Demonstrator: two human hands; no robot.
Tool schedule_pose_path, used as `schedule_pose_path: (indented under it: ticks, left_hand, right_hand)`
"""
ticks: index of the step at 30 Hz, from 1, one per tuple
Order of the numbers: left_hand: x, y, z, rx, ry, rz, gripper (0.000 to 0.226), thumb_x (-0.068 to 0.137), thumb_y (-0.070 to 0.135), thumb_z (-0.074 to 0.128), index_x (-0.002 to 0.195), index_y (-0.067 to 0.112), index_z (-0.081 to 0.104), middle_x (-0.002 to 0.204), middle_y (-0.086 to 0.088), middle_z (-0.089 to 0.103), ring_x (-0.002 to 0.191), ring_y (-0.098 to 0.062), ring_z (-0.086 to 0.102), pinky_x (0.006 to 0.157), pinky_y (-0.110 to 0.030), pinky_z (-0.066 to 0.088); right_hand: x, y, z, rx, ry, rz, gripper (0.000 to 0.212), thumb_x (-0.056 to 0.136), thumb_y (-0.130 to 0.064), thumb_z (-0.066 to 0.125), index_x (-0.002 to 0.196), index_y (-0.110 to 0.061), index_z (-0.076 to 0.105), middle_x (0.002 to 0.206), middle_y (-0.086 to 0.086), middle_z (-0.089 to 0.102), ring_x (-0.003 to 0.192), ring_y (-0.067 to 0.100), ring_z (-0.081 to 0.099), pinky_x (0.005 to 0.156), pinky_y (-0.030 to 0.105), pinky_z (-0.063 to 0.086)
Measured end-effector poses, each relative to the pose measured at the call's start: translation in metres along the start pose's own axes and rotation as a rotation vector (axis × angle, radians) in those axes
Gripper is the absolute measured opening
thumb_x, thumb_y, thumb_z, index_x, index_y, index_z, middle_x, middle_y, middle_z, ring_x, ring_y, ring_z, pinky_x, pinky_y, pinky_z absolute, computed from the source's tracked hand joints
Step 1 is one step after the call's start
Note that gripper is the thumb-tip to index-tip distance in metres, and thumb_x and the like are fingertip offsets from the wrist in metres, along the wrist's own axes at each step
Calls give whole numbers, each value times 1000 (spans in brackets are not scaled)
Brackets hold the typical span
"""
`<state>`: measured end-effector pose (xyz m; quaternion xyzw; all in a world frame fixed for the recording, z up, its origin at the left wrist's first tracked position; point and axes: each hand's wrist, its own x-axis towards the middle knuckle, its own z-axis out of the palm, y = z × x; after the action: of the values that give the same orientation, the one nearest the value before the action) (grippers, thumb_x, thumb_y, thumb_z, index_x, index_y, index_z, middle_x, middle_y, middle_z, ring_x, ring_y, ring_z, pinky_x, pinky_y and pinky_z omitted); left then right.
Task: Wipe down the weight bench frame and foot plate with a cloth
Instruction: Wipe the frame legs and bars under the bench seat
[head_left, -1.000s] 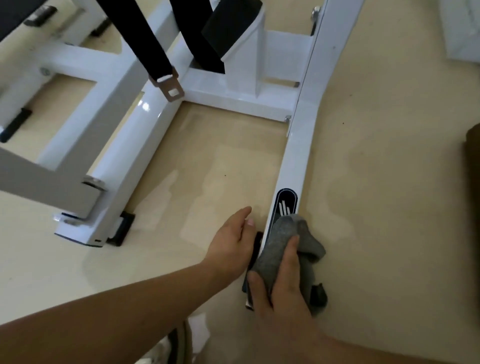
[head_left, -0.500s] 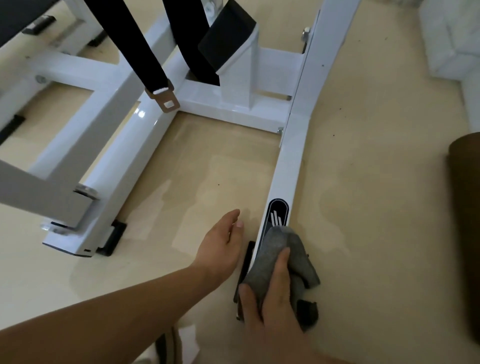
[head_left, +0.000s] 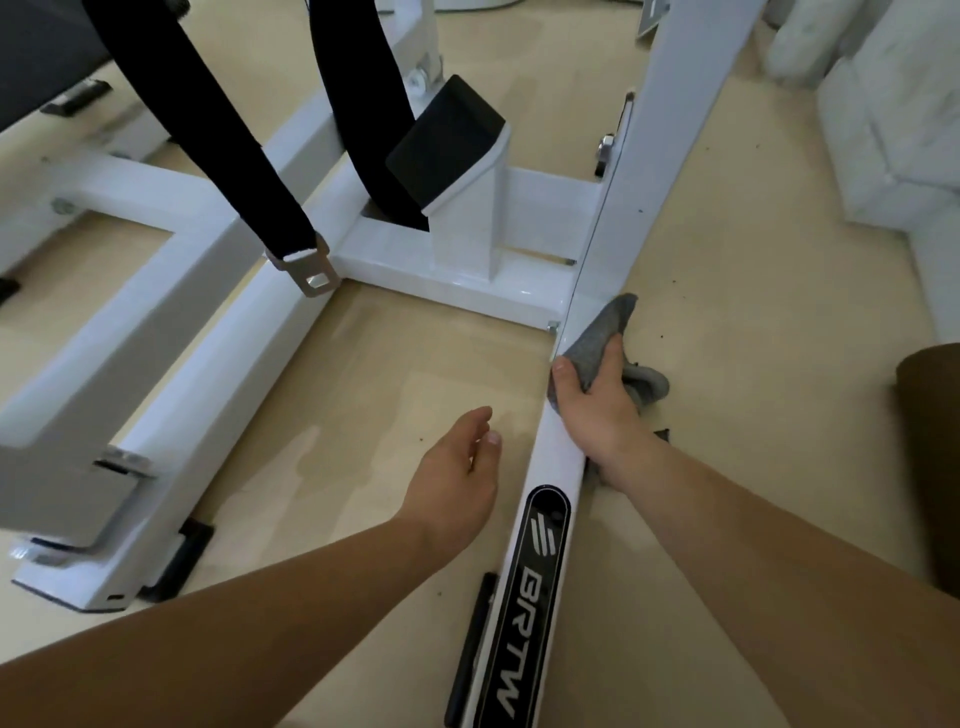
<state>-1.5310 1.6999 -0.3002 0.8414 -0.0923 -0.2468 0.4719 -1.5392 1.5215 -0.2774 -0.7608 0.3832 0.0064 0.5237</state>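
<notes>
A white weight bench frame stands on a beige floor. Its right floor rail runs from the bottom centre up to a slanted upright and carries a black logo plate. My right hand grips a grey cloth and presses it on this rail near the joint with the cross bar. My left hand hovers with relaxed fingers just left of the rail, holding nothing. A black foot plate sits tilted on a white post in the middle.
Two black straps hang from above, one ending in a metal buckle. A left floor rail ends in a black foot. A brown object stands at the right edge, white padded items behind it. Dark specks lie on the floor.
My right hand slid the cloth up the rail, from the logo plate at its near end toward the cross bar joint. The logo plate is now uncovered. My left hand stayed beside the rail.
</notes>
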Motion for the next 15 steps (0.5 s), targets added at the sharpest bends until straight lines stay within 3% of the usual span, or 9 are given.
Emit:
schedule_pose_path:
  ticks: [2,6,12,15]
  left_hand:
    - [4,3,2,-2,-24,5,47,109,40,41,155,31,41,154,7,50,139,-7,46,109,-19,31]
    - [0,2,1,5,-66,1,48,109,41,40,155,33,39,153,7,50,139,-6,47,111,-21,33]
    - [-12,-8,-10,38,-54,-54,48,108,43,41,155,30,41,154,7,50,141,-10,46,121,-35,35]
    - [-21,-9,-15,56,-39,-78,46,109,42,41,153,30,43,152,7,51,140,-11,47,121,-38,36]
  right_hand:
    - [9,-4,-1,-62,25,1,82,102,-58,42,158,-44,-17,168,10,15,148,36,29,109,45,36]
    - [8,-1,2,-183,14,-112,80,106,-53,37,160,-33,-18,172,-1,-5,156,29,9,122,46,16]
    - [-63,32,12,-244,-152,-212,81,107,-47,35,158,-29,-26,164,1,-35,155,16,-7,114,25,2]
    - [-116,57,23,-227,-213,-282,82,107,-46,33,151,-28,-34,159,-1,-44,150,10,-21,116,22,-3]
